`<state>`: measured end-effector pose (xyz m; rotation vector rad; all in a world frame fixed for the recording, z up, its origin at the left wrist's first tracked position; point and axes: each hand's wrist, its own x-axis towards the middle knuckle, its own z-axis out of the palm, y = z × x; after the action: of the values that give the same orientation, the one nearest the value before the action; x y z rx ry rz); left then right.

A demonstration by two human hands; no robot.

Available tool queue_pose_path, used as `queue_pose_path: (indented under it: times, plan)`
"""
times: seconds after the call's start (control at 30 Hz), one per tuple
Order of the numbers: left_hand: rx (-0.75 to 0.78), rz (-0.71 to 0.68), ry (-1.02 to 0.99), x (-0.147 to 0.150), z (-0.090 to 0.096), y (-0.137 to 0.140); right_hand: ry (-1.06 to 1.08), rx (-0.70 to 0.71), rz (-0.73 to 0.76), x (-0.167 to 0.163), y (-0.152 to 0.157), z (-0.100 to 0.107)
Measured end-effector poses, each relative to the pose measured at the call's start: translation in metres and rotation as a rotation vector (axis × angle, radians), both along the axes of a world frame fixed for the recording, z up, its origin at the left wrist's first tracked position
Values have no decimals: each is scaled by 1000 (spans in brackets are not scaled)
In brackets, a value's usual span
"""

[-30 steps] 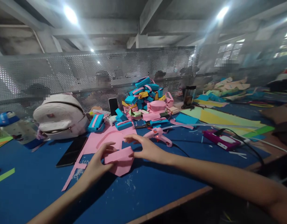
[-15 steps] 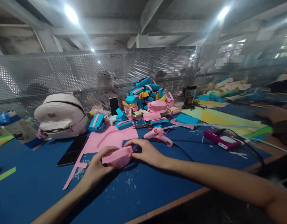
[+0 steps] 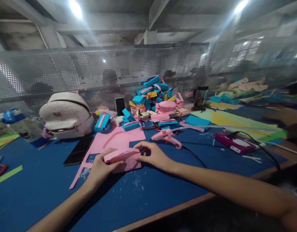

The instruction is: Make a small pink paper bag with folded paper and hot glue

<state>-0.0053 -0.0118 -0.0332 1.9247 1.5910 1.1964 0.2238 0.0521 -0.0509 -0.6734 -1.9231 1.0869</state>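
Note:
A pink folded paper box (image 3: pixel 126 160) is held between both hands, just above the blue table. Its long side faces me, and a flap along its top looks raised. My left hand (image 3: pixel 102 164) wraps round its left end, thumb along the near side. At the right end my right hand (image 3: pixel 154 157) pinches the paper edge between thumb and fingers. Behind the box lie pink paper sheets (image 3: pixel 110 141). A pink hot glue gun (image 3: pixel 166 137) with a small lit red light rests just beyond my right hand.
A heap of blue, pink and yellow paper boxes (image 3: pixel 150 100) stands at the back. On the left are a white backpack (image 3: pixel 67 116), a bottle (image 3: pixel 25 129), a black phone (image 3: pixel 78 151) and scissors (image 3: pixel 0 169). A purple power strip (image 3: pixel 234 143) with cables lies right.
The pink box has been turned in my hands, so more of its broad side and a top flap show. My view has shifted slightly, moving the scene a little right.

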Motion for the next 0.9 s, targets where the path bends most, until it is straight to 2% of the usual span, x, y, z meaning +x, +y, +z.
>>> queue_pose_path:
  times: [0.13,0.27,0.37,0.47,0.53,0.73,0.9]
  plan:
    - [101,-47,24,0,0,2,-8,18,-17,1,-3,2]
    - [407,30,47,-12,8,2,-18,24,-42,1,-3,1]
    - [604,79,220,-20,16,-5,-15,23,-50,1,-2,-1]
    - [606,-19,497,-14,21,-11,-11,18,-43,1,-2,-2]
    - [569,-53,600,-6,21,-11,-4,16,-33,1,-2,-2]
    - [542,-26,690,1,17,-4,12,30,-8,3,-4,1]
    - [614,34,707,0,19,-9,1,63,1,5,-6,2]
